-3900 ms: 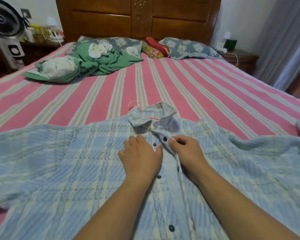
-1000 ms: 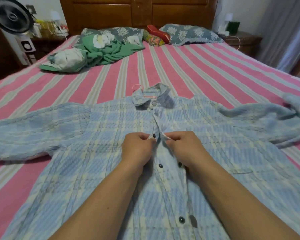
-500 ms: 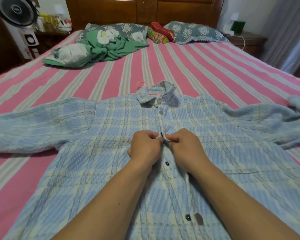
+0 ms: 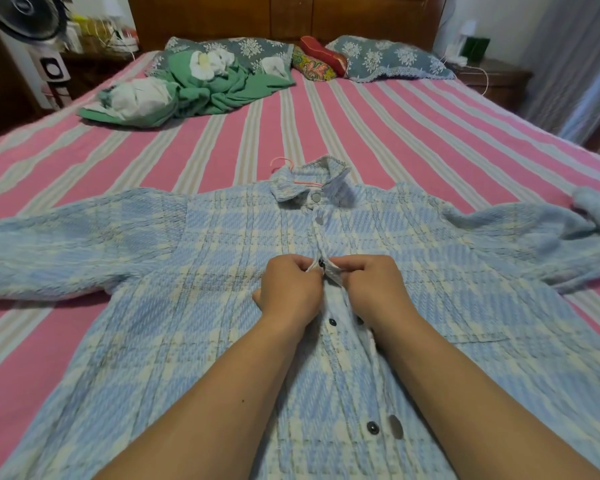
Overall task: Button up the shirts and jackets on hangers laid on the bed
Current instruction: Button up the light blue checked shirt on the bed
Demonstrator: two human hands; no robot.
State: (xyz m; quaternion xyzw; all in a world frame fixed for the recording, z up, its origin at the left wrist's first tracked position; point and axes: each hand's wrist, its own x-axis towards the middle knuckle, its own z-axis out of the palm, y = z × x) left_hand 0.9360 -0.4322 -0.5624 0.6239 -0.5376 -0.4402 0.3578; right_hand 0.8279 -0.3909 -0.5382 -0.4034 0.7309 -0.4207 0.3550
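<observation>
Fastening third snap on shirt (image 4: 201, 258), laid flat on bed (image 4: 413, 133).
L hand (image 4: 290, 289) & R hand (image 4: 373, 287) each pinch a placket edge, snap (image 4: 321, 263) between fingertips; placket runs collar-to-hem, next snap just below hands.

No writing, label, brand or number could be read anywhere in the room, neither on the blue plaid shirt (image 4: 194, 271) nor on the fan (image 4: 25, 15) beside the bed

Two bare forearms, no sleeves, left hand (image 4: 289, 287), right hand (image 4: 374, 289) without rings
</observation>
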